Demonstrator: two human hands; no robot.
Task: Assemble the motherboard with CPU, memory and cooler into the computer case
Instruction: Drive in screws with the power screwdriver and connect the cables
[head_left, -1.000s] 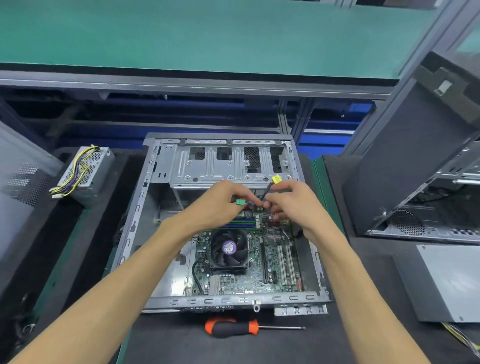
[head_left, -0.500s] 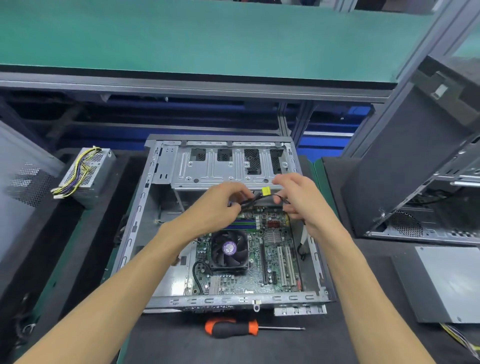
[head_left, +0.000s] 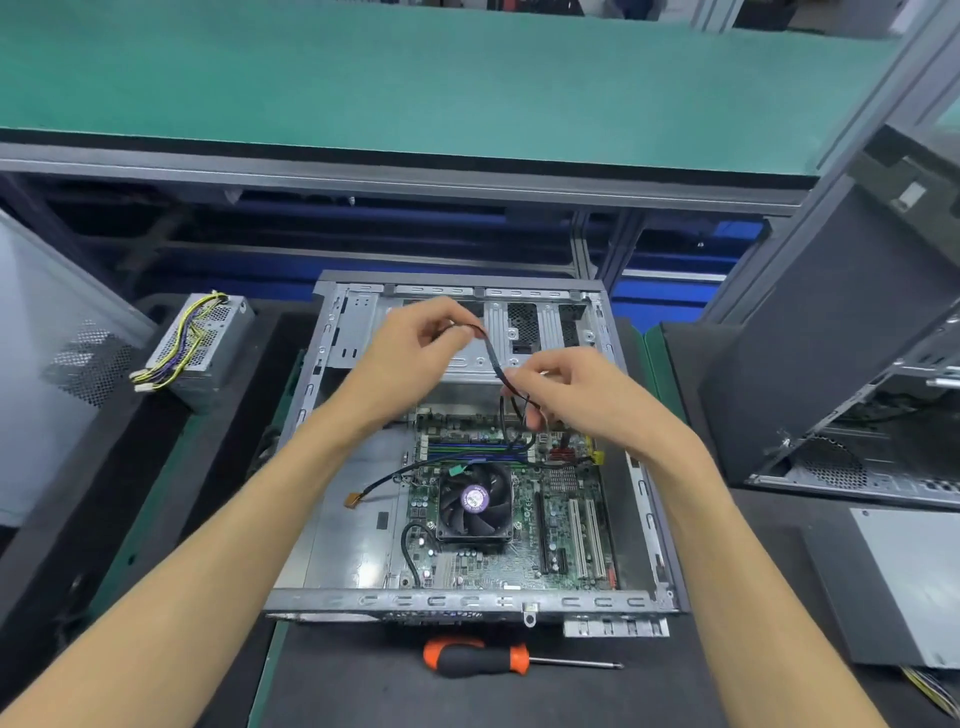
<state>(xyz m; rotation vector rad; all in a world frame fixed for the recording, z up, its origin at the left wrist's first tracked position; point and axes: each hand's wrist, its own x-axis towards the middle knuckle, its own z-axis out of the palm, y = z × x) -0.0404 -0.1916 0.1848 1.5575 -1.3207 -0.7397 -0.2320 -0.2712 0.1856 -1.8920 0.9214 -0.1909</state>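
Observation:
The open grey computer case lies flat on the black mat. Inside it sits the green motherboard with the black cooler fan and memory sticks. My left hand pinches one end of a thin black cable above the drive bay. My right hand pinches the same cable lower down, over the board's far edge. Loose cables with a green plug, an orange plug and a yellow plug lie across the board.
An orange-and-black screwdriver lies in front of the case. A power supply with yellow wires stands at the left. A second case stands tilted at the right, with a grey panel below it. A green shelf runs behind.
Both hands have lifted and spread apart, drawing a black cable taut between them. The green and yellow plugs have dropped from the hands onto the board.

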